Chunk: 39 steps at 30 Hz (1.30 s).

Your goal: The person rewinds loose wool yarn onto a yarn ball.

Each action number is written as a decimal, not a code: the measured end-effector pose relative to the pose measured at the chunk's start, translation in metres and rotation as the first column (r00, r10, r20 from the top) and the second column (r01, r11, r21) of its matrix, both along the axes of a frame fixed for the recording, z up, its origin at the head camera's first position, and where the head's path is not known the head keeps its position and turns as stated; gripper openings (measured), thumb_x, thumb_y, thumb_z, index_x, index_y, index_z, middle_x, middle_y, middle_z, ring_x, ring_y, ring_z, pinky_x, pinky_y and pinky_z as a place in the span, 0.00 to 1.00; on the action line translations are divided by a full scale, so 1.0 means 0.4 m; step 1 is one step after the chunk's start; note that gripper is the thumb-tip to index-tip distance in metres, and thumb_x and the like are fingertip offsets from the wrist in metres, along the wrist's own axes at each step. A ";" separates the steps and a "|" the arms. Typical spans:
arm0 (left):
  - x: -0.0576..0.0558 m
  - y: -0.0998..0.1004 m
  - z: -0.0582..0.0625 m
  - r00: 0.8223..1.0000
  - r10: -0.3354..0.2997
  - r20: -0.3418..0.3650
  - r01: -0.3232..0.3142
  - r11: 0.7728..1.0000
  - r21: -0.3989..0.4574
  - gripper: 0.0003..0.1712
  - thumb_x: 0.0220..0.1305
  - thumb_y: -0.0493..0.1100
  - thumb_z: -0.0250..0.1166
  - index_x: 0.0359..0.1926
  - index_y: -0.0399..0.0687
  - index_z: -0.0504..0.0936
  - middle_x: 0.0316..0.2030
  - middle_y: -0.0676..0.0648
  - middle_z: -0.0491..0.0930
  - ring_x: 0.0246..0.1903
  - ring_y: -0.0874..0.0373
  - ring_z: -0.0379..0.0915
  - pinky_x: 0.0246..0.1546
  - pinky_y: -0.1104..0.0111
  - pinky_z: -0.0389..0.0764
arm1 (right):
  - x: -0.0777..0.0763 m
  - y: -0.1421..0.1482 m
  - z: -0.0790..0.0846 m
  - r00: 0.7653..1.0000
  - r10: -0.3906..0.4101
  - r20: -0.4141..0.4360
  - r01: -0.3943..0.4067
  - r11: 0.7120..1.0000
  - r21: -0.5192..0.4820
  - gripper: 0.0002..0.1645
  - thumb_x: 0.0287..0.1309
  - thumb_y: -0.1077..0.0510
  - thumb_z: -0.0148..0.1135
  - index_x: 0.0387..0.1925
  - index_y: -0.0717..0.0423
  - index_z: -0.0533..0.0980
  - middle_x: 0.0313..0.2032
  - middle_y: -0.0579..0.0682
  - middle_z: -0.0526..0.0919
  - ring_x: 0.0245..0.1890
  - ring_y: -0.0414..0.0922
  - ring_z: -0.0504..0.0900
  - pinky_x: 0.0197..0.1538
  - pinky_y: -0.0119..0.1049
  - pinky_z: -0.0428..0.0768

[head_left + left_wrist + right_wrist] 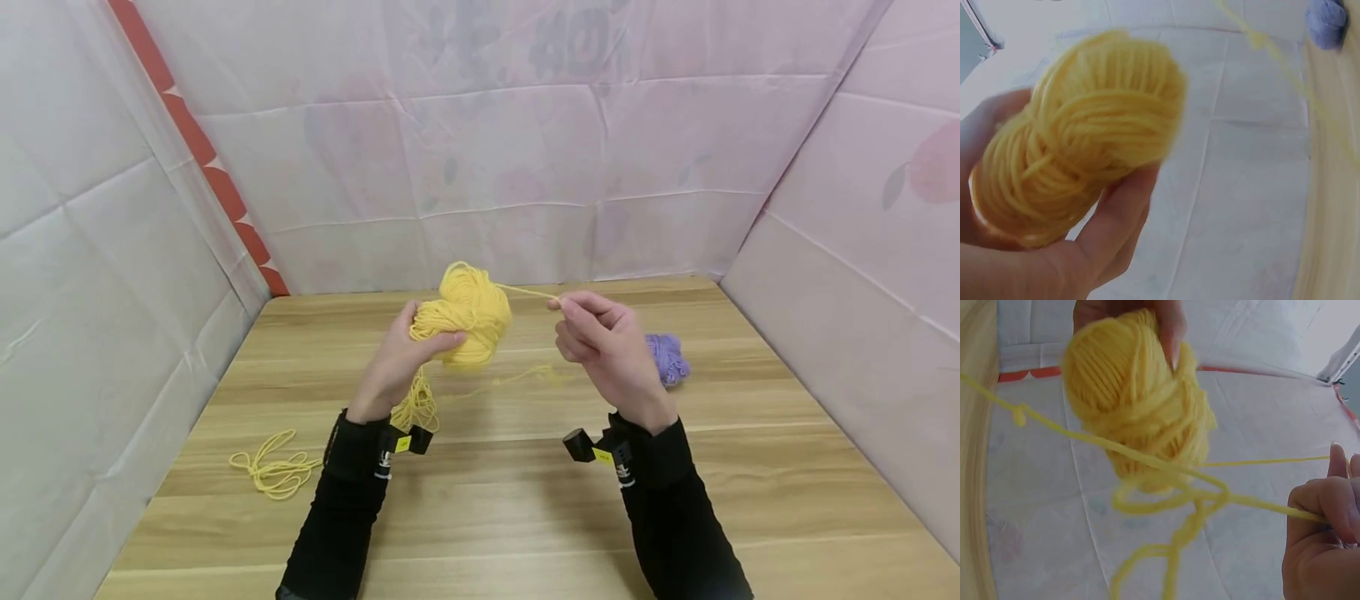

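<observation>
My left hand (405,358) grips a skein of yellow yarn (472,312), its thumb lying across the near side. In the left wrist view the yellow yarn (1094,125) fills the hand, wound in thick bands. A taut strand (527,291) runs from the skein to my right hand (607,346), whose thumb and fingers pinch it. In the right wrist view another strand (1254,503) passes into the right hand's (1329,512) curled fingers, with a looped tangle and a small knot (1019,415) on it. Loose yellow loops (416,406) hang below the left hand.
A purple yarn ball (669,359) sits on the wooden table (495,517), just beyond the right hand. A loose bundle of yellow yarn (276,468) lies at left, by the left sleeve. Pale sheeting (510,158) encloses the table at the back and both sides.
</observation>
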<state>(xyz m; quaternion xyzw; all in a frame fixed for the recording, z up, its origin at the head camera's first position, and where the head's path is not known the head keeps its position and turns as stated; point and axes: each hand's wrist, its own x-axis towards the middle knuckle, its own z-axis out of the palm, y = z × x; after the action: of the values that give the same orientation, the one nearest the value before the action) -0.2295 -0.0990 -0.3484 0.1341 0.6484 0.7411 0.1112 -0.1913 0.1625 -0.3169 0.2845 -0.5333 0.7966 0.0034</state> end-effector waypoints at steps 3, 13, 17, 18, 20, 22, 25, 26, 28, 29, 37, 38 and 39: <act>-0.003 0.016 -0.006 0.999 0.041 0.008 -0.042 0.993 0.109 0.32 0.62 0.39 0.66 0.63 0.51 0.61 0.53 0.48 0.75 0.51 0.59 0.75 0.56 0.66 0.75 | 0.011 -0.025 -0.002 0.999 -0.014 -0.037 0.017 0.996 0.085 0.17 0.70 0.68 0.47 0.45 0.53 0.82 0.15 0.46 0.56 0.16 0.41 0.51 0.23 0.34 0.50; 0.004 0.039 -0.013 0.998 0.054 0.015 -0.055 0.902 0.427 0.25 0.72 0.40 0.54 0.67 0.49 0.61 0.55 0.46 0.71 0.52 0.57 0.75 0.51 0.70 0.81 | 0.033 -0.091 -0.025 0.989 -0.069 -0.131 0.120 0.890 0.440 0.10 0.66 0.61 0.56 0.44 0.56 0.82 0.19 0.42 0.64 0.17 0.40 0.59 0.20 0.34 0.59; 0.010 0.046 -0.008 0.997 0.059 0.043 -0.072 0.870 0.487 0.27 0.71 0.43 0.56 0.68 0.52 0.61 0.60 0.45 0.69 0.58 0.55 0.71 0.56 0.67 0.78 | 0.027 -0.117 -0.041 0.977 -0.046 -0.209 0.152 0.836 0.527 0.11 0.65 0.63 0.57 0.44 0.63 0.81 0.25 0.39 0.75 0.18 0.37 0.63 0.20 0.32 0.64; 0.012 0.048 -0.007 0.997 0.059 0.044 -0.073 0.863 0.500 0.27 0.71 0.43 0.56 0.68 0.52 0.62 0.61 0.44 0.69 0.59 0.54 0.71 0.57 0.67 0.78 | 0.026 -0.123 -0.046 0.975 -0.039 -0.221 0.155 0.827 0.541 0.10 0.65 0.63 0.57 0.43 0.63 0.81 0.25 0.39 0.76 0.18 0.37 0.63 0.20 0.31 0.64; 0.014 0.051 -0.005 0.998 0.052 0.039 -0.065 0.849 0.524 0.27 0.71 0.43 0.56 0.68 0.53 0.62 0.62 0.44 0.69 0.60 0.54 0.70 0.58 0.66 0.77 | 0.021 -0.132 -0.055 0.970 -0.017 -0.244 0.157 0.810 0.566 0.10 0.64 0.64 0.58 0.43 0.62 0.82 0.24 0.40 0.76 0.18 0.36 0.63 0.20 0.31 0.64; 0.017 0.053 -0.003 0.999 0.045 0.028 -0.053 0.841 0.539 0.27 0.71 0.43 0.56 0.68 0.53 0.63 0.62 0.45 0.69 0.60 0.54 0.70 0.58 0.67 0.77 | 0.017 -0.139 -0.063 0.967 0.004 -0.254 0.150 0.798 0.584 0.09 0.64 0.64 0.58 0.42 0.60 0.83 0.21 0.41 0.71 0.17 0.36 0.62 0.19 0.30 0.63; 0.019 0.054 -0.001 0.999 0.044 0.012 -0.043 0.835 0.549 0.26 0.71 0.42 0.56 0.68 0.51 0.64 0.61 0.45 0.70 0.58 0.56 0.72 0.57 0.68 0.78 | 0.014 -0.144 -0.070 0.967 0.034 -0.251 0.130 0.783 0.608 0.08 0.64 0.64 0.58 0.41 0.58 0.83 0.19 0.42 0.66 0.17 0.35 0.61 0.19 0.30 0.61; 0.019 0.054 0.000 0.999 0.047 0.004 -0.041 0.834 0.550 0.26 0.71 0.41 0.56 0.68 0.51 0.64 0.60 0.45 0.71 0.57 0.56 0.72 0.56 0.68 0.78 | 0.013 -0.145 -0.072 0.969 0.041 -0.244 0.121 0.782 0.612 0.08 0.64 0.64 0.58 0.41 0.59 0.83 0.19 0.43 0.66 0.17 0.35 0.61 0.19 0.30 0.61; 0.020 0.053 0.001 0.999 0.053 -0.004 -0.042 0.832 0.552 0.26 0.71 0.40 0.56 0.67 0.49 0.64 0.59 0.46 0.72 0.56 0.57 0.73 0.55 0.68 0.79 | 0.009 -0.145 -0.075 0.971 0.049 -0.233 0.110 0.775 0.622 0.09 0.64 0.64 0.58 0.41 0.60 0.82 0.19 0.43 0.66 0.16 0.35 0.61 0.19 0.29 0.62; 0.021 0.053 0.002 0.998 0.056 -0.008 -0.042 0.832 0.553 0.26 0.71 0.40 0.56 0.67 0.49 0.64 0.58 0.46 0.72 0.55 0.57 0.74 0.55 0.68 0.79 | 0.007 -0.145 -0.077 0.972 0.051 -0.229 0.107 0.771 0.628 0.09 0.64 0.64 0.58 0.41 0.61 0.82 0.19 0.44 0.67 0.16 0.34 0.61 0.18 0.29 0.62; 0.028 0.057 0.005 0.996 -0.013 -0.091 0.062 0.823 0.564 0.19 0.69 0.39 0.57 0.59 0.47 0.68 0.49 0.49 0.73 0.48 0.59 0.73 0.48 0.70 0.80 | -0.018 -0.143 -0.092 0.986 0.027 -0.167 0.096 0.726 0.681 0.10 0.65 0.59 0.58 0.41 0.60 0.83 0.22 0.43 0.73 0.18 0.35 0.64 0.22 0.27 0.66; 0.029 0.057 0.005 0.995 -0.035 -0.099 0.085 0.819 0.567 0.18 0.70 0.39 0.57 0.59 0.48 0.68 0.49 0.49 0.72 0.48 0.59 0.73 0.48 0.70 0.80 | -0.022 -0.142 -0.094 0.988 0.023 -0.153 0.088 0.727 0.681 0.10 0.66 0.59 0.58 0.41 0.59 0.82 0.23 0.42 0.75 0.18 0.35 0.64 0.22 0.28 0.66; 0.030 0.058 0.005 0.992 -0.061 -0.109 0.113 0.814 0.570 0.18 0.70 0.39 0.56 0.58 0.48 0.68 0.48 0.49 0.72 0.48 0.59 0.72 0.47 0.70 0.80 | -0.025 -0.139 -0.095 0.991 0.014 -0.134 0.082 0.728 0.680 0.10 0.66 0.59 0.57 0.42 0.59 0.82 0.25 0.41 0.76 0.19 0.35 0.64 0.22 0.28 0.66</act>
<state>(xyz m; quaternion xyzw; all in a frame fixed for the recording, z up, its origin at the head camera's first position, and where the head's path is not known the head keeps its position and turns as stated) -0.2175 -0.0758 -0.3464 0.2225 0.3922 0.8897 0.0713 -0.2014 0.1067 -0.3550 0.3071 -0.7927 0.5239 -0.0523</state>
